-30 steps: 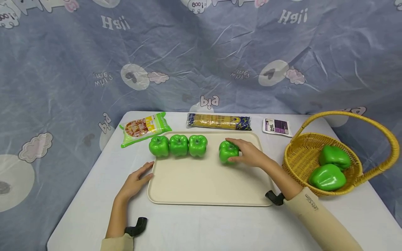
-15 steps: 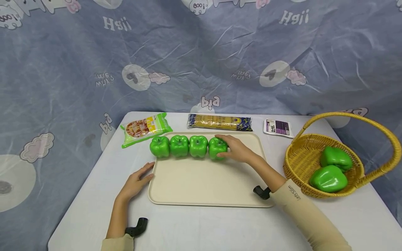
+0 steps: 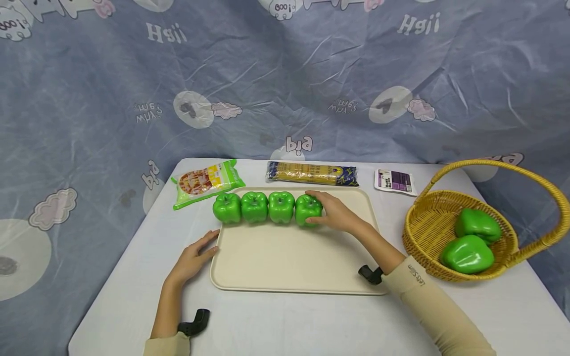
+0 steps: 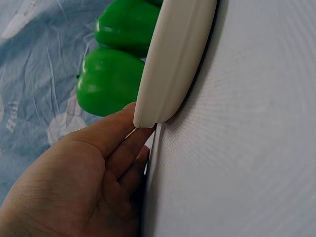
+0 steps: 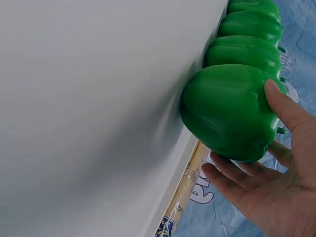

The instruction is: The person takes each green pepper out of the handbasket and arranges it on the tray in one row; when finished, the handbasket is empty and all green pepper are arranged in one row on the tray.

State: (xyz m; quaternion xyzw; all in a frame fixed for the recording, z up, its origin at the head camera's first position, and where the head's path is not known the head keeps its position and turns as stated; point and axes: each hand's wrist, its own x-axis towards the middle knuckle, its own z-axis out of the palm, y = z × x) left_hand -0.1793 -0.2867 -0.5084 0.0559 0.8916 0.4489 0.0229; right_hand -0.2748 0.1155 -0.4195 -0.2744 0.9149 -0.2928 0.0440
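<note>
In the head view, several green bell peppers stand upright in a touching row along the back of the cream tray (image 3: 294, 262). My right hand (image 3: 334, 210) grips the rightmost bell pepper (image 3: 305, 210). In the right wrist view, the thumb lies on one side of that pepper (image 5: 227, 111) and the fingers on the other, with its stem towards the palm. My left hand (image 3: 189, 259) rests at the tray's left edge. The left wrist view shows its fingertips against the tray's rim (image 4: 165, 74), near two peppers.
A wicker basket (image 3: 416, 252) with a tall handle stands at the right, two green bell peppers (image 3: 467, 253) inside. Behind the tray lie a green food bag (image 3: 205, 183), a pasta packet (image 3: 311, 173) and a small purple-and-white packet (image 3: 394, 181). A patterned cloth hangs behind the table.
The right hand has moved left with its bell pepper, closing the gap to the row. Over the last half second it has stayed in place. The left hand has not moved.
</note>
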